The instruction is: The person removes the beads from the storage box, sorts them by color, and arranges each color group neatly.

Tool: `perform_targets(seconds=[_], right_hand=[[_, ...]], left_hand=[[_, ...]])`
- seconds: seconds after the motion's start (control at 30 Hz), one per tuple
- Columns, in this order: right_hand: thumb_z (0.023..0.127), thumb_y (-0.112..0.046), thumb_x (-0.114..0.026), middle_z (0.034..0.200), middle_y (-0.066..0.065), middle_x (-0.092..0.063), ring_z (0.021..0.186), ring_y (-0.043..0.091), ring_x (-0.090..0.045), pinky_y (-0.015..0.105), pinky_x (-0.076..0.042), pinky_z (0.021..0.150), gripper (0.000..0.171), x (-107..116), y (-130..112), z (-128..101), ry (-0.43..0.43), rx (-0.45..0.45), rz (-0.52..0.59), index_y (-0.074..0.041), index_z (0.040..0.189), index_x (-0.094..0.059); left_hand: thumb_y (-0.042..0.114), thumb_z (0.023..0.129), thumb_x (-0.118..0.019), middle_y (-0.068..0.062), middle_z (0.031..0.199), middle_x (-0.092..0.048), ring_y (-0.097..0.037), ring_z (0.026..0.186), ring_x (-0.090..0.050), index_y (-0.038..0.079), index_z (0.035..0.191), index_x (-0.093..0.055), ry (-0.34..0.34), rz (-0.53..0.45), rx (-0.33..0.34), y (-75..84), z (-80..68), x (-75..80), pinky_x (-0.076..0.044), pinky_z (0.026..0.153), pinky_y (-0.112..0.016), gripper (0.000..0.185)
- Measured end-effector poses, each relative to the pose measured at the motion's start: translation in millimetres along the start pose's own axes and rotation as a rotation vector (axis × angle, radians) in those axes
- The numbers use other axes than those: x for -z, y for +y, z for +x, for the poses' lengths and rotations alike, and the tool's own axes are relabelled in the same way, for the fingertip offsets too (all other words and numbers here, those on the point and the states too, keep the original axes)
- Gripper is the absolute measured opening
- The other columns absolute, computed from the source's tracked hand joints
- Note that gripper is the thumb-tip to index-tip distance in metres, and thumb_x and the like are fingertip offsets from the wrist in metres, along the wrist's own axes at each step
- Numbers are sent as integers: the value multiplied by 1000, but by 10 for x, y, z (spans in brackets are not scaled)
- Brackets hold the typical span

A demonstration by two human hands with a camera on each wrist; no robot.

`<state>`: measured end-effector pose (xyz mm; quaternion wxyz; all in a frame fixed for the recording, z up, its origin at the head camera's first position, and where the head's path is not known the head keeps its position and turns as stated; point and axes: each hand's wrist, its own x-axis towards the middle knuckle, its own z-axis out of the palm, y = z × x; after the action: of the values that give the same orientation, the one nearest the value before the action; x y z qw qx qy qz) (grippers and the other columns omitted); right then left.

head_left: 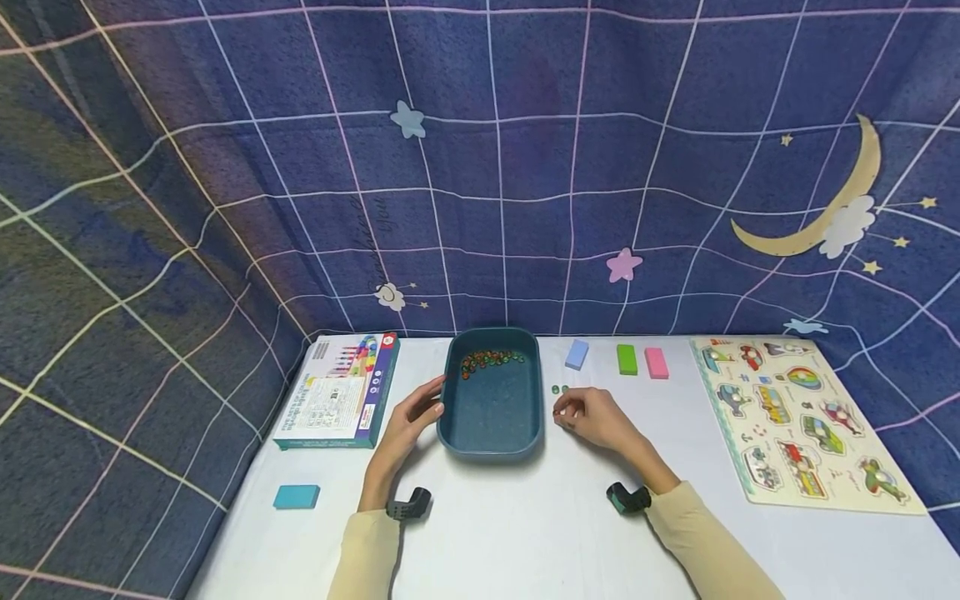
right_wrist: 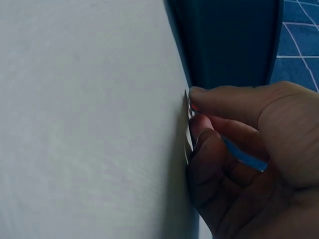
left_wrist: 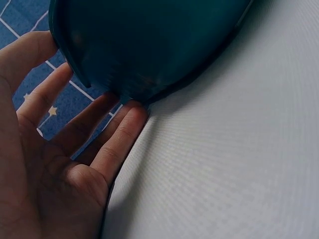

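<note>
A dark teal rectangular tub [head_left: 491, 417] stands on the white table, with many small glossy orange and green marbles [head_left: 480, 361] gathered toward its far end. My left hand [head_left: 408, 423] is at the tub's left side, its fairly straight fingers [left_wrist: 119, 144] touching the outer wall and rim. Beyond the tub's right side, my right hand [head_left: 592, 415] is low at the tabletop, thumb and fingertips pinching a small reddish marble [right_wrist: 194, 106], mostly hidden by the fingers. Two green marbles [head_left: 556, 389] lie on the table just past that hand.
Left of the tub lies a boxed set [head_left: 337, 392], with a teal block [head_left: 296, 497] nearer me. Blue [head_left: 577, 354], green [head_left: 627, 359] and pink [head_left: 656, 363] blocks lie at the back right. A picture puzzle board [head_left: 806, 425] sits far right. A gridded curtain [head_left: 525, 167] hangs behind.
</note>
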<state>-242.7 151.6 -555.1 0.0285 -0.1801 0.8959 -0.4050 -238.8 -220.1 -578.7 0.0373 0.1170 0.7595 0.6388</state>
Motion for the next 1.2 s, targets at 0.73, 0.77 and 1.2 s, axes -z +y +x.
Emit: perform_targets(seconds=[0.73, 0.77, 1.2], right_hand=[[99, -20, -76, 90, 9, -75, 69, 13, -62, 26, -52, 60, 19, 430, -671, 467, 74, 1, 154, -6, 112, -79], [99, -20, -75, 91, 10, -75, 68, 13, -63, 27, -52, 59, 20, 419, -720, 520, 65, 1, 181, -6, 113, -78], [98, -17, -76, 96, 26, -78, 64, 32, -68, 28, -53, 56, 15, -142, -929, 1198, -64, -26, 257, -6, 109, -80]], left_hand=[[20, 106, -63, -19, 160, -54, -32, 140, -60, 16, 157, -52, -5, 16, -2, 10, -2, 11, -53, 104, -20, 52], [20, 106, -63, -18, 160, -54, -26, 139, -62, 17, 157, -52, -4, 20, -3, 5, -6, 18, -53, 105, -20, 52], [19, 106, -63, -17, 159, -55, -6, 130, -63, 17, 156, -53, -5, 24, -15, -4, 0, 11, -52, 106, -19, 51]])
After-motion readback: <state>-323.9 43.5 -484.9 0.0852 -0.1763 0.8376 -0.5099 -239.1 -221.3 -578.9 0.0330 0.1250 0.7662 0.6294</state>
